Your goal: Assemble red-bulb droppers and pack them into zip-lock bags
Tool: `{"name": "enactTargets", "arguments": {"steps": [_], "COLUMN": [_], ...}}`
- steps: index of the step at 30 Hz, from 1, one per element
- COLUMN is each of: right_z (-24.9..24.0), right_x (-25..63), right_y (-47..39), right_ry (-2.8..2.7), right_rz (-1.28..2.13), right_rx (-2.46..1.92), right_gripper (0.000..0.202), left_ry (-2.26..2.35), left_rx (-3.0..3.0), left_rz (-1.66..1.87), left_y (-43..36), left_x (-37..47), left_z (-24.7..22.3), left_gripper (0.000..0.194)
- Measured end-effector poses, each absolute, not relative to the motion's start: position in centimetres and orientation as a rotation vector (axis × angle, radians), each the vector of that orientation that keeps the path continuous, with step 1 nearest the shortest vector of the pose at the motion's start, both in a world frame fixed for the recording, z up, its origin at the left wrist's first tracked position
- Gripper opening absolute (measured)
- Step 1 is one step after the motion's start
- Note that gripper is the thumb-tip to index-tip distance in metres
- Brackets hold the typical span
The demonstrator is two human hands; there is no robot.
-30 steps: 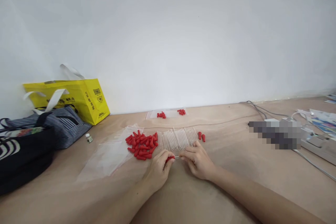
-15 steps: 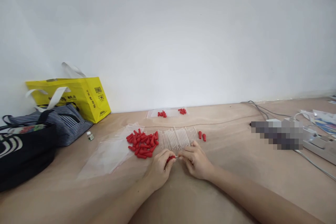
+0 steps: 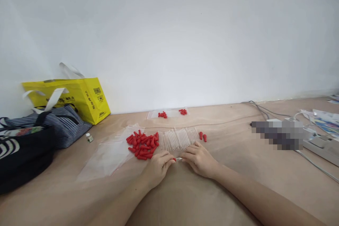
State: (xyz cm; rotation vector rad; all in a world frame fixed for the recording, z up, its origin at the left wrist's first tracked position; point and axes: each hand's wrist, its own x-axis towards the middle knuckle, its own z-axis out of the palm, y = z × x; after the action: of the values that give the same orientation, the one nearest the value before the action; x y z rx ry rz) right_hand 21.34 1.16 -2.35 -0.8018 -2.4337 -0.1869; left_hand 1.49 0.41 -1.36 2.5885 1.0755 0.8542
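Observation:
My left hand (image 3: 157, 167) pinches a red rubber dropper bulb (image 3: 174, 159), most of it hidden by my fingers. Opposite it, my right hand (image 3: 200, 161) is closed on a thin clear glass dropper tube (image 3: 179, 158), whose left end meets the bulb. How deep the tube sits in the bulb is too small to tell. Just beyond my hands lies a row of clear glass tubes (image 3: 177, 139). A heap of red bulbs (image 3: 143, 145) touches that row's left side, and two loose red bulbs (image 3: 203, 136) lie at its right.
Clear plastic bags (image 3: 103, 159) lie flat at left. Against the wall is another bag (image 3: 152, 114) with red bulbs and tubes. A small bottle (image 3: 89, 137) stands near the yellow bag (image 3: 99, 100), striped bag (image 3: 66, 127) and black bag (image 3: 29, 159). A power strip (image 3: 321, 148) and cables are right.
My left fingers now cover more of the red bulb, leaving only its tip showing. Both hands stay nearly in place, and the whole view has shifted slightly.

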Motion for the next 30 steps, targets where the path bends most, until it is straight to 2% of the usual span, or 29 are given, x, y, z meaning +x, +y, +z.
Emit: {"name": "enactTargets", "arguments": {"steps": [3,6,7,11,13,18,30], "right_z": [-2.5,-2.6,-2.6,-3.0,-3.3,-3.8,-3.9], "right_x": [21.6,23.0,23.8,27.2,28.4,28.6,28.0], "right_y": [1.5,3.0,3.7,6.3,6.9,6.9,6.9], "right_ry": [-2.384,-2.164,-2.054,-1.69,-1.631,-1.651,-1.7], "right_rz": [-0.231,-0.136,-0.084,0.092,0.113,0.157,0.157], "right_rx": [-0.867,-1.114,-1.23,-1.755,-1.872,-1.926,-1.928], "right_gripper": [0.016,0.02,0.022,0.023,0.024,0.019,0.023], "left_ry": [1.157,1.292,1.321,1.339,1.314,1.272,1.278], "left_rx": [2.603,2.603,2.604,2.602,2.604,2.614,2.607], "left_rz": [0.94,1.059,1.075,1.087,1.066,1.069,1.023], "left_y": [0.5,0.6,0.7,0.6,0.6,0.5,0.5], "left_x": [1.2,1.0,0.9,0.9,1.0,1.0,1.1], "left_z": [-1.5,-1.8,-1.8,-1.8,-1.7,-1.7,-1.5], "left_gripper": [0.021,0.039,0.04,0.031,0.028,0.021,0.013]}}
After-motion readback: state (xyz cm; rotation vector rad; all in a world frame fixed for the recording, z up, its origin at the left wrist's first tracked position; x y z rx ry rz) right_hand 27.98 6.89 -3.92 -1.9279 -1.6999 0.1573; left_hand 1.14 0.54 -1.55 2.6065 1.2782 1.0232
